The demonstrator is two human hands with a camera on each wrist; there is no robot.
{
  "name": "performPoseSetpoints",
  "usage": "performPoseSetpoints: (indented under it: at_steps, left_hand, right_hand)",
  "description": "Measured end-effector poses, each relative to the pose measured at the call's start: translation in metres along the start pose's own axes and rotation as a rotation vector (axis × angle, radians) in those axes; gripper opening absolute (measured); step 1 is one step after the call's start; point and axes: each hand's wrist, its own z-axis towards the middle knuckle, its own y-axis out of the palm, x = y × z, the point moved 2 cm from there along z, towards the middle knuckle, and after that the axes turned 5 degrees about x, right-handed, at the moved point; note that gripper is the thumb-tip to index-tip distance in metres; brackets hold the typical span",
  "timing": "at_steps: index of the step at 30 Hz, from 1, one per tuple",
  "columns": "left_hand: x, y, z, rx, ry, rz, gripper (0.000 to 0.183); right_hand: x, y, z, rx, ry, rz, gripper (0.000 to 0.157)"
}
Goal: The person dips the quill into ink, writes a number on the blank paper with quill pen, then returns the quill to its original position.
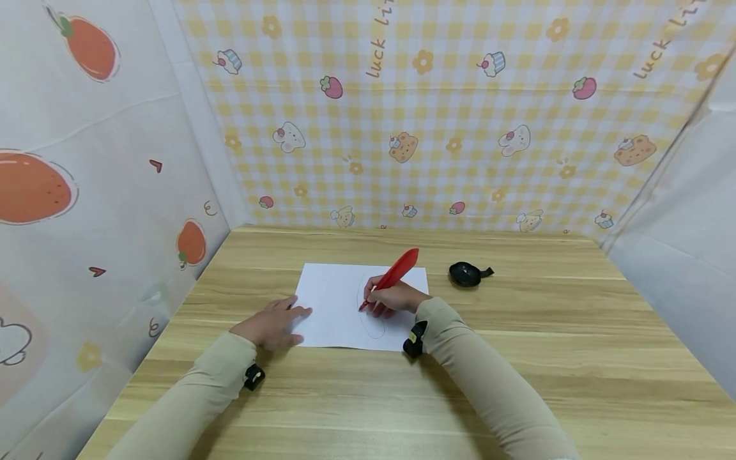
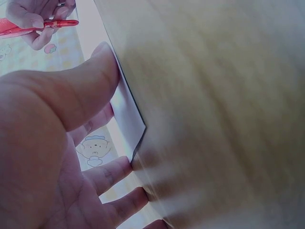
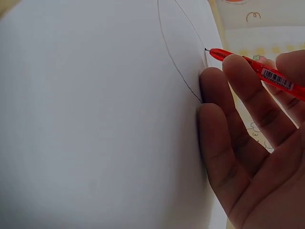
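Observation:
A white sheet of paper [image 1: 330,306] lies on the wooden table, with a thin, dark curved outline drawn on its right half. My right hand [image 1: 393,298] pinches a red pen [image 1: 397,271] with a wide feather-shaped top. In the right wrist view, the tip of the red pen [image 3: 276,77] meets the paper [image 3: 95,109] at the drawn line, and the lower fingers rest on the sheet. My left hand [image 1: 273,324] lies with fingers spread at the paper's left edge. The left wrist view shows its thumb [image 2: 90,81] on the sheet near a corner.
A small black pan-shaped object [image 1: 464,275] with a short handle sits right of the paper. The wooden table [image 1: 575,345] extends to both sides. Behind it hangs a yellow checked cloth [image 1: 431,115], and a white printed cloth [image 1: 115,128] hangs at the left.

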Motion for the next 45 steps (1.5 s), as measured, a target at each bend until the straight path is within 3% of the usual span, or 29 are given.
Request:
performPoseSetpoints:
  at_steps: [19,25,45]
  left_hand:
    - [0.001,0.000,-0.001,0.009,0.010,0.018,0.059]
    - [0.001,0.000,-0.001,0.013,0.018,0.014,0.059]
    - [-0.003,0.002,0.003,-0.001,0.006,0.021,0.059]
  right_hand:
    - [-0.002,-0.003,0.000,-0.021,0.015,-0.003,0.006]
    - [-0.003,-0.006,-0.001,-0.003,-0.004,-0.015,0.006]
    - [0.001,-0.031,-0.010,0.066,0.052,-0.001,0.004]
